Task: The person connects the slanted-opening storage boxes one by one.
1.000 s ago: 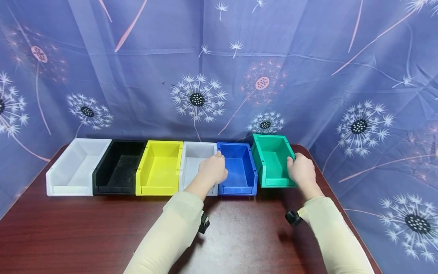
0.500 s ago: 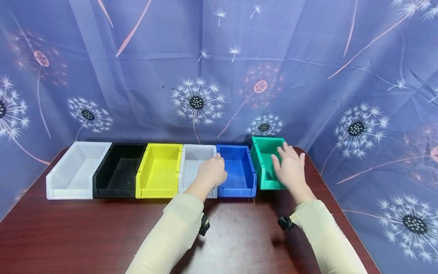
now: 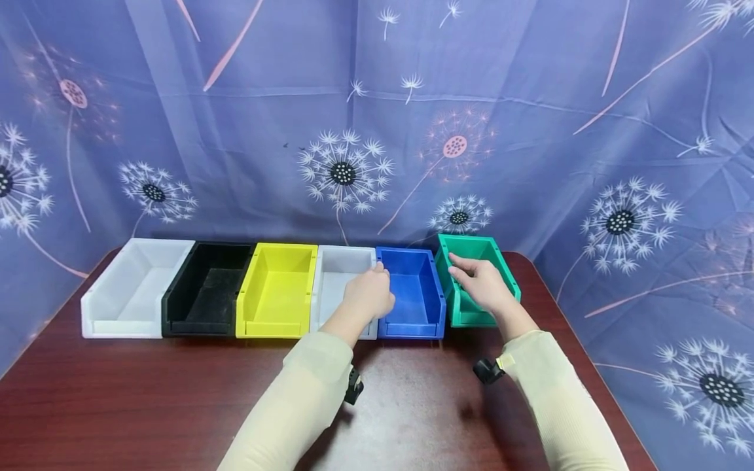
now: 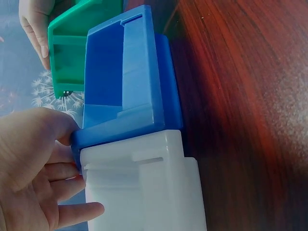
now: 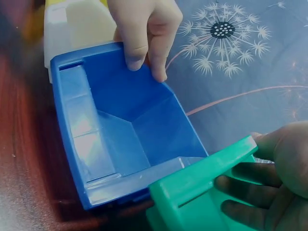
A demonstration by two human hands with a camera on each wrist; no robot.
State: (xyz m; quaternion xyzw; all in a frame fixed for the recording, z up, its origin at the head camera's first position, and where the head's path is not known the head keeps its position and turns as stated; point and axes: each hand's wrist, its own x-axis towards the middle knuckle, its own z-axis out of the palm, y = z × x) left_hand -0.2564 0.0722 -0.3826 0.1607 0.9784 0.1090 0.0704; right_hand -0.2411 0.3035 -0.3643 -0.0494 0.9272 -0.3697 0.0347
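Note:
My left hand [image 3: 366, 296] holds the touching side walls of the grey bin [image 3: 330, 294] and the blue bin [image 3: 408, 294]. In the left wrist view its thumb bends over the blue bin's rim, and the other fingers reach into the grey bin. At the right end of the row stands the green bin [image 3: 473, 318], a narrow gap from the blue one at the front. My right hand [image 3: 484, 285] pinches the green bin's left wall. In the right wrist view its fingers [image 5: 252, 192] are inside that bin, with the thumb at the wall's outer side.
Left of the grey bin, a yellow bin [image 3: 277, 294], a black bin [image 3: 209, 294] and a white bin [image 3: 135, 294] stand side by side. All are on a dark red wooden table [image 3: 147, 399]. A blue dandelion-print cloth [image 3: 265, 118] hangs close behind the row.
My right hand has let go of the green bin's right wall, crossed leftward over the bin and taken hold of its left wall. The left hand keeps its place.

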